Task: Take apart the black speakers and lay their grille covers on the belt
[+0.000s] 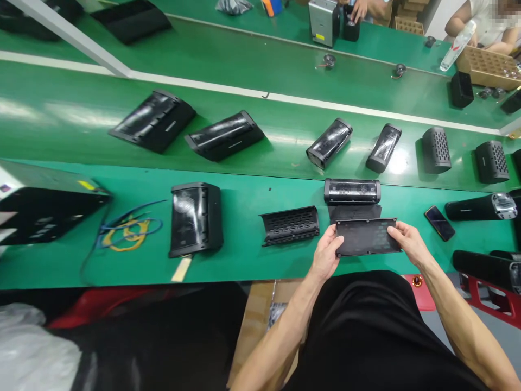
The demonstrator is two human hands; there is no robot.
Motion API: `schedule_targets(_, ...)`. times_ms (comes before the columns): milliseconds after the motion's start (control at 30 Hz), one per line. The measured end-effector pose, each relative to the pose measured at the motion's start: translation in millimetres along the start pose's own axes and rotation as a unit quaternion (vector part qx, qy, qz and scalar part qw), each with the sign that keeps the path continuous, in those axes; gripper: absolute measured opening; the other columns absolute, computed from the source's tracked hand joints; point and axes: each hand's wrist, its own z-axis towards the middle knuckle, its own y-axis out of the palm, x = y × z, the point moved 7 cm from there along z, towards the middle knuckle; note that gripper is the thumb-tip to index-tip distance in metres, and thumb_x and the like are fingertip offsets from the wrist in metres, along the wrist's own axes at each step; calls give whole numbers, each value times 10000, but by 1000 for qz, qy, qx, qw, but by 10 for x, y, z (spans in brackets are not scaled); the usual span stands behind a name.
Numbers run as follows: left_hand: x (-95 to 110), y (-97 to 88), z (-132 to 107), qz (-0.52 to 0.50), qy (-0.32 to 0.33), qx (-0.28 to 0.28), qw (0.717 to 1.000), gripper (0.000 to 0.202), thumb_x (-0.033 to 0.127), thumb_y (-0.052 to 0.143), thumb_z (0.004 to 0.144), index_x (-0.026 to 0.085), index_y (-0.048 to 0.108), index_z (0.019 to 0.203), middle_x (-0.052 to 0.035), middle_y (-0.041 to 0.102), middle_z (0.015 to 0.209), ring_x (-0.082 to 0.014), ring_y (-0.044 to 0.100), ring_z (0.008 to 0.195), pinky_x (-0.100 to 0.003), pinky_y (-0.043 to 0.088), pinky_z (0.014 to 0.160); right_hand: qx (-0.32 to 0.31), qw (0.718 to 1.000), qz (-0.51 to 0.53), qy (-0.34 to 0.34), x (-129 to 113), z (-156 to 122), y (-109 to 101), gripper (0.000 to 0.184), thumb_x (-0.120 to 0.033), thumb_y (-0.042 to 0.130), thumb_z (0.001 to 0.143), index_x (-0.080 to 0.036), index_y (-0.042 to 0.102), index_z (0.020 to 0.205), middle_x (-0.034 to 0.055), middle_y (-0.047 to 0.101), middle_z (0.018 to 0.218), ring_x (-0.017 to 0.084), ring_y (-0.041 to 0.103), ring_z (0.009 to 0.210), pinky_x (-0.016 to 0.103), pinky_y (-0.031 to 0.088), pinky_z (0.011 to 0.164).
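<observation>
One black panel (pixel 362 239), held over the worktop (pixel 244 260) | I judge it light, stiff, perhaps slick; best taken by its short ends | my left hand (pixel 326 253) and right hand (pixel 410 244) each pinch one end | slotted shell (pixel 290 224) lies left

1. Bench (pixel 240 260): flat green top.
2. Green strip (pixel 280 136): beyond the bench, glossy, reflecting light.
3. Pale rail (pixel 228 88): beyond the bench, bordering the strip.
4. Far bench (pixel 277 27): green, farthest beyond the bench.
5. Grey floor (pixel 507 339): below the bench.
</observation>
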Motion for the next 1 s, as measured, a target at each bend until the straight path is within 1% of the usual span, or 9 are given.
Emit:
schedule_targets(133, 33, 26, -37, 5, -13, 0, 1000, 465, 295, 815, 688, 202, 714, 1132, -103, 793, 1128, -317, 733, 1121, -426, 590, 973, 14, 1000, 19, -14, 16, 0, -17, 595, -739, 850, 711, -193, 654, 843, -2, 703, 704, 161, 589, 619, 283, 460, 620)
schedule_targets(200, 38, 48, -58, 1, -22, -3, 1000, 475, 290, 826, 678, 203, 708, 1130, -100, 791, 1150, -317, 725, 1148, -425, 580, 998, 1, 999, 34, -17, 30, -13, -29, 571, -710, 861, 731, -192, 667, 874, 3, 730, 740, 169, 625, 648, 287, 493, 650)
schedule_targets(300, 31, 92, -83, -6, -31, -9, 999, 498, 323, 858, 694, 195, 696, 1147, -105, 792, 1153, -314, 722, 1162, -435, 567, 1028, -19, 998, 57, -20, 74, -28, -62, 570, -674, 893, 722, -199, 703, 972, 31, 790, 844, 212, 708, 746, 328, 559, 763)
schedule_targets(400, 13, 132, -95, -13, -36, -15, 999, 509, 350, 891, 700, 190, 686, 1138, -104, 798, 1123, -305, 732, 1141, -443, 558, 1043, -30, 997, 64, -24, 124, -35, -111, 539, -655, 889, 748, -217, 716, 1008, 45, 815, 909, 243, 747, 806, 356, 577, 807)
schedule_targets(567, -26, 165, -85, -7, -40, -23, 999, 534, 375, 908, 705, 187, 679, 1149, -94, 799, 1082, -290, 743, 1093, -422, 571, 1006, -44, 996, 78, -21, 193, -48, -170, 482, -603, 883, 794, -226, 725, 1049, 51, 829, 973, 246, 762, 848, 369, 588, 845)
schedule_targets(700, -44, 183, -64, 2, -34, -20, 999, 542, 404, 911, 712, 188, 670, 1147, -78, 797, 1056, -263, 751, 1030, -393, 583, 961, -39, 996, 78, -23, 247, -38, -202, 540, -503, 948, 732, -230, 715, 1136, 61, 827, 1063, 251, 757, 957, 382, 583, 915)
schedule_targets(800, -49, 204, -53, 6, -34, -18, 999, 543, 419, 914, 709, 187, 672, 1137, -64, 794, 1012, -249, 755, 970, -380, 588, 927, -39, 996, 80, -27, 273, -30, -212, 544, -483, 948, 721, -230, 707, 1138, 68, 821, 1069, 259, 749, 987, 396, 580, 927)
schedule_targets(900, -53, 222, -47, 11, -37, -14, 999, 541, 424, 915, 710, 183, 676, 1130, -58, 789, 978, -247, 755, 950, -375, 589, 910, -41, 995, 92, -22, 284, -39, -218, 544, -482, 938, 725, -234, 689, 1141, 65, 808, 1036, 252, 738, 943, 372, 587, 847)
schedule_targets(1000, -69, 240, -37, 18, -40, -16, 999, 539, 430, 910, 720, 185, 673, 1138, -60, 788, 986, -249, 754, 960, -380, 588, 917, -45, 995, 90, -3, 304, -56, -212, 570, -439, 932, 731, -251, 647, 1187, 34, 770, 959, 198, 681, 776, 278, 512, 604)
